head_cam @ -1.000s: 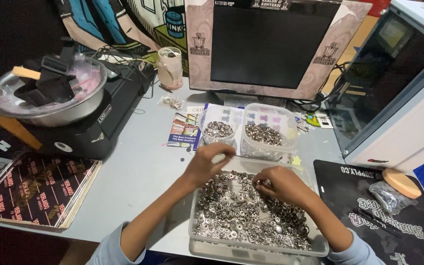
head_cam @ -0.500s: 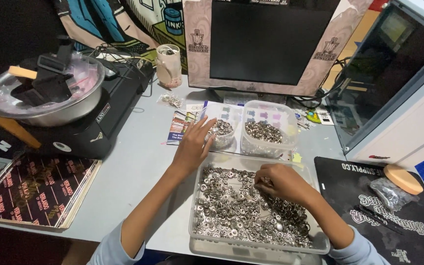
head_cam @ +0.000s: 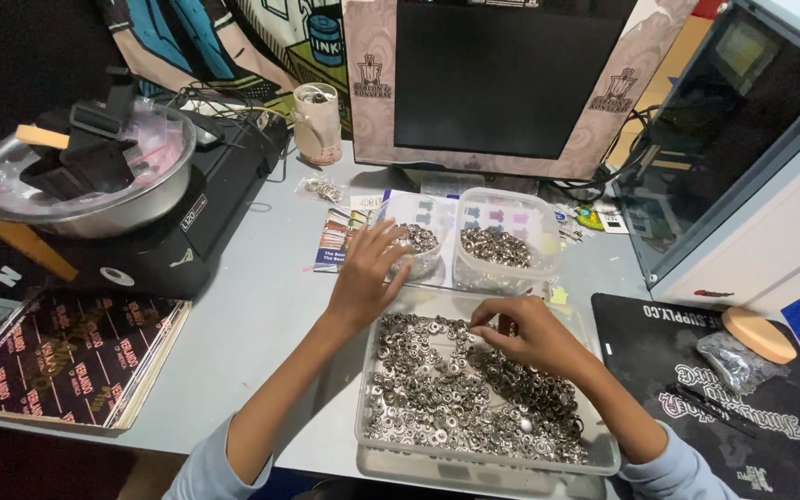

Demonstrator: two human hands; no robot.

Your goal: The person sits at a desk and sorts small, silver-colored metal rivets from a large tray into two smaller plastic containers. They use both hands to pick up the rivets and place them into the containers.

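Observation:
A clear plastic tray (head_cam: 377, 435) near the table's front edge is full of several small metal rings and washers (head_cam: 446, 398). My right hand (head_cam: 525, 333) rests on the heap at the tray's far side, fingertips pinched among the pieces. My left hand (head_cam: 370, 273) hovers over a small clear tub (head_cam: 418, 250) of metal pieces just behind the tray, fingers spread. A second clear tub (head_cam: 502, 245) with darker metal pieces stands to the right of the first.
A dark monitor (head_cam: 502, 83) stands at the back. At the left a metal bowl (head_cam: 76, 185) sits on a black machine (head_cam: 168, 231). A computer case (head_cam: 743, 157) is at the right, with a black mat (head_cam: 715, 389), a round wooden disc (head_cam: 759, 333) and a foil packet (head_cam: 733, 361).
My left hand has moved from the tray's far edge up and away to the small tub, and its fingers have spread. My right hand stays on the heap.

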